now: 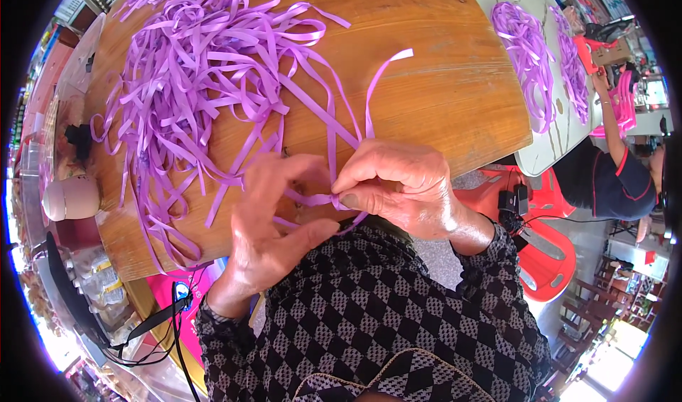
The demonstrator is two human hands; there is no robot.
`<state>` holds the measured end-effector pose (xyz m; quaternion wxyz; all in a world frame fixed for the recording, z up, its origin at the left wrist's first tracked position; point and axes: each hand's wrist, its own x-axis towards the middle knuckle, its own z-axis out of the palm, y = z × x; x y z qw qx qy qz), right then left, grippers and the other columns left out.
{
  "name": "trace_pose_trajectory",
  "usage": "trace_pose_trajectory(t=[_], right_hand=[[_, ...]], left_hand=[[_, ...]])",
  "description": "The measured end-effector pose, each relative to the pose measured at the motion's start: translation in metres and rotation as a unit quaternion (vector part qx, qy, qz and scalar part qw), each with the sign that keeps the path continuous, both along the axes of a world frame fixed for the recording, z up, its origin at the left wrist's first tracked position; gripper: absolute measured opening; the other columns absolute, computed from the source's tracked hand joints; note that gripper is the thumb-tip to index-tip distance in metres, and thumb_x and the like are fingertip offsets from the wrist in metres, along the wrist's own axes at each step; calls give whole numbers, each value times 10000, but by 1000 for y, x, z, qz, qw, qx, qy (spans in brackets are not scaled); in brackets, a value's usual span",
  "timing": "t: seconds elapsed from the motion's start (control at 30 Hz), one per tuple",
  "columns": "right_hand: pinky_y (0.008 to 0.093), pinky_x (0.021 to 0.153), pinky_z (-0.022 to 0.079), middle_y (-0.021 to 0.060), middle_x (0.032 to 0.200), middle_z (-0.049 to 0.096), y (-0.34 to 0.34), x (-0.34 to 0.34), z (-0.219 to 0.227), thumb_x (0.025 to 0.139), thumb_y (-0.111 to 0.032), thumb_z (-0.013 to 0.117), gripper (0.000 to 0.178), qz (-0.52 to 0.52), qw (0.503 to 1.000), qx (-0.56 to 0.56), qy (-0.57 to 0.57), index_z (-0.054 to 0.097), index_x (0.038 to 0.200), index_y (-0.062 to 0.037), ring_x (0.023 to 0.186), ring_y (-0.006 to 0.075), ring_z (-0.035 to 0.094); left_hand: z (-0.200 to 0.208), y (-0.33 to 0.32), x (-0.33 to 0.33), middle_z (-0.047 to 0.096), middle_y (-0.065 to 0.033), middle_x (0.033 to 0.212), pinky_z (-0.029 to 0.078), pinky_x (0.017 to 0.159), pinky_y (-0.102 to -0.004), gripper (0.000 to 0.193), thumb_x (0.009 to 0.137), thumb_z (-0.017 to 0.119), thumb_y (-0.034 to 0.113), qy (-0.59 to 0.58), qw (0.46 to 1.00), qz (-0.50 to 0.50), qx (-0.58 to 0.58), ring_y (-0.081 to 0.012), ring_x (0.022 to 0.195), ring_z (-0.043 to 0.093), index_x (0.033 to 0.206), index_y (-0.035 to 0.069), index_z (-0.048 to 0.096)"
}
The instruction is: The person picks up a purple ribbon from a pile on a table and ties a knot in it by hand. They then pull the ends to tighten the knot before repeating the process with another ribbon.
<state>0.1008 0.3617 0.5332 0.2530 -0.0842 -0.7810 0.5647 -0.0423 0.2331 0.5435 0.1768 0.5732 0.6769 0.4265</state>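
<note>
At the table's near edge my right hand (401,185) pinches a narrow purple ribbon (370,100) between thumb and forefinger, at what looks like a small knot or loop. One end of this ribbon stands up past the hand onto the table. My left hand (266,224) is beside it, slightly blurred, with thumb and fingers spread apart in a curve. A stretch of the ribbon crosses the gap between them toward the right fingertips. A large tangled pile of purple ribbons (206,68) covers the left of the wooden table (426,61), with strands trailing toward my hands.
To the right, a white marbled table (540,157) bears two more bundles of purple ribbon (526,61). Red plastic stools (550,260) stand below it. A person in dark clothing (618,181) reaches over there. Black cables (174,324) hang at the lower left, below a pink rounded object (74,198).
</note>
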Motion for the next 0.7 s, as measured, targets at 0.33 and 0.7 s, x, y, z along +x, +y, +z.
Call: trace_pose_trajectory(t=[0.33,0.7], right_hand=[[285,547,419,74,777,613,1,-6,-4,701,-33,712,232,-76,985,129,81,619,913,-6,632,181,548],[283,516,419,76,766,628,1,-8,-5,693,-10,711,224,-97,973,169,122,626,900,-3,600,200,549]], left_hand=[[1,1,5,617,-15,765,431,613,-180,159,775,676,33,-431,899,37,-69,-54,677,546,916,-23,628],[1,8,6,634,-32,749,432,577,-168,120,804,664,70,-530,838,87,-96,-52,631,546,861,-31,634]])
